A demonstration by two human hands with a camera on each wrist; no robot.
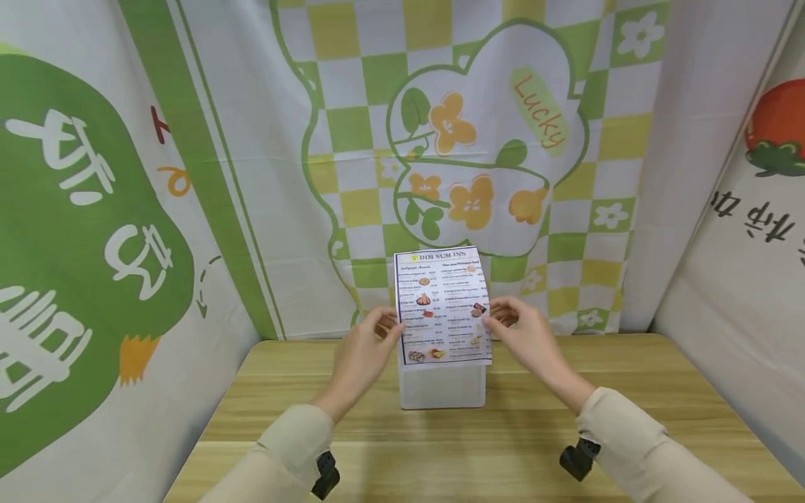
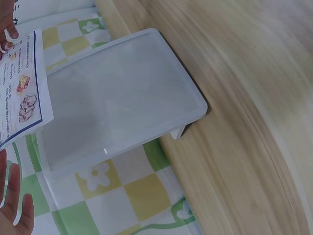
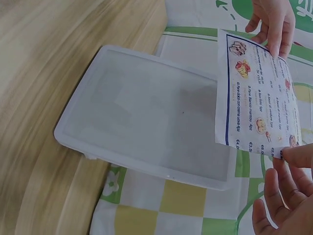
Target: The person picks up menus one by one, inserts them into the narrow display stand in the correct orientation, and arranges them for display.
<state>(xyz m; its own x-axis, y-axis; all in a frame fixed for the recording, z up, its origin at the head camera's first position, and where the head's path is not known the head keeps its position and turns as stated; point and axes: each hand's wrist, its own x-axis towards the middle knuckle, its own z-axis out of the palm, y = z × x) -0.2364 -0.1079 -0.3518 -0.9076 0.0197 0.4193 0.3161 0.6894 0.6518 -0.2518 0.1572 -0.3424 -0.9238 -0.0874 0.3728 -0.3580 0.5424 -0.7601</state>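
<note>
A printed menu sheet [image 1: 442, 307] headed "DIM SUM INN" is held up between two hands in the head view. My left hand [image 1: 371, 353] pinches its left edge, and my right hand [image 1: 525, 339] pinches the right edge between thumb and fingers. Behind the paper stands a pale, round-cornered display board [image 1: 443, 386], leaning back on the table. Its upper part is hidden by the sheet in the head view. From the right wrist, a gap shows between the curved menu [image 3: 257, 95] and the board's bare face [image 3: 142, 107].
The wooden table [image 1: 302, 391] lies under the board. A checkered green and yellow cloth [image 1: 352, 126] hangs close behind it. Printed fabric walls stand at left [image 1: 63, 244] and right [image 1: 748, 265]. Each sleeve cuff carries a small black device [image 1: 577, 459].
</note>
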